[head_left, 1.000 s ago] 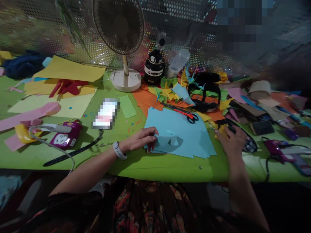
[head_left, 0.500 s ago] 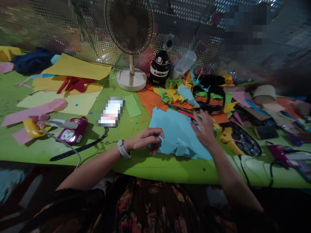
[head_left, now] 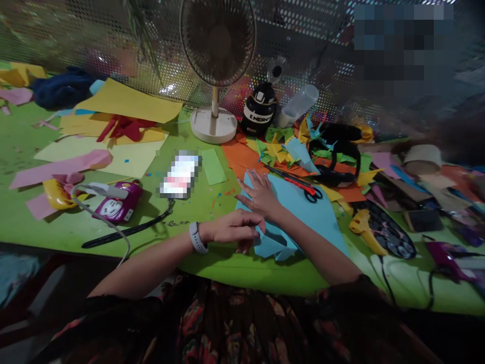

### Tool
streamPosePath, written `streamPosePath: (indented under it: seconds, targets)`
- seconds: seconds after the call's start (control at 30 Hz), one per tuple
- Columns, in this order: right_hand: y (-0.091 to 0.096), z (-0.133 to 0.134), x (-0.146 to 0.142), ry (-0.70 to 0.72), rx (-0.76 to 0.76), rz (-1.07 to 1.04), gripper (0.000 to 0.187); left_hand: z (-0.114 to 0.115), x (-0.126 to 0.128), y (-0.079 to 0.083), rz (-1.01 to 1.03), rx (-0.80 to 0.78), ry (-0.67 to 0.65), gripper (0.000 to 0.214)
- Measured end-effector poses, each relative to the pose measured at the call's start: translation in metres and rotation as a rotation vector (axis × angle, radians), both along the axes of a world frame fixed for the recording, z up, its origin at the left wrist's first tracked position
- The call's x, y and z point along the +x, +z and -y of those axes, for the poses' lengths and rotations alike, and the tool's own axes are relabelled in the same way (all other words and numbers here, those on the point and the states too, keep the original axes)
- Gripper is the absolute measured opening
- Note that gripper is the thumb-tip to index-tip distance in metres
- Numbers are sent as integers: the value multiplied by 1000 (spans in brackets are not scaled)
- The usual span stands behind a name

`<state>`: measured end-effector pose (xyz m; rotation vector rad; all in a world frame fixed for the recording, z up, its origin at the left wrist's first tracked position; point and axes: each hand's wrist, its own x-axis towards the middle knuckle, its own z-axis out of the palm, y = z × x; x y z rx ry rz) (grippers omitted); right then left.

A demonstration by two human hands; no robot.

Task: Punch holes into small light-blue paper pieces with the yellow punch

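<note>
My right hand (head_left: 259, 196) lies palm down with its fingers spread, unclenched and gripping nothing, over the upper left corner of the light blue paper (head_left: 322, 217). The sheet stretches from under that hand out to the right, beneath my forearm. Just nearer to me, my left hand (head_left: 238, 227) (the one with the pale wristband (head_left: 197, 238)) has its fingers curled at the paper's left edge, beside a raised blue flap (head_left: 278, 247); I cannot tell whether they pinch it. Right of my spread fingers, red-and-black scissors (head_left: 307, 188) rest along the sheet's far edge, and farther right, beyond my forearm, a yellow glue gun (head_left: 366, 230) lies at a black tray (head_left: 403, 242). Straight beyond my right hand are orange paper (head_left: 242, 157), a green strip (head_left: 214, 167) and, farther off, a black bottle (head_left: 258, 112) and the fan (head_left: 217, 43). Left of both hands lie a lit phone (head_left: 180, 176) and a purple power socket (head_left: 131, 194).
</note>
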<state>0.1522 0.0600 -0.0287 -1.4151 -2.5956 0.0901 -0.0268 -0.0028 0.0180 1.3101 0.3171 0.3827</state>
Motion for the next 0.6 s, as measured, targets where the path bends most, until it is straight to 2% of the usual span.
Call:
streamPosePath:
  seconds: [0.17,0.27,0.37,0.43,0.53,0.6]
  targets:
    - [-11,-3,-3,26,-20,9,76,0,0,-2,-3,-8,10,26]
    - [-10,-5,-3,38,-50,-74,75,0,0,-2,1,-45,16,26]
    - [2,-8,6,-30,-138,-347,74,-2,0,-3,18,-97,21,25]
    - [15,-10,18,-91,-275,-595,70,-5,-1,-4,33,-124,46,23]
    - [35,-5,36,-156,-503,-954,64,-10,0,-5,48,-136,148,18]
    - [45,2,47,-183,-578,-1109,65,-13,2,-6,48,-144,240,14]
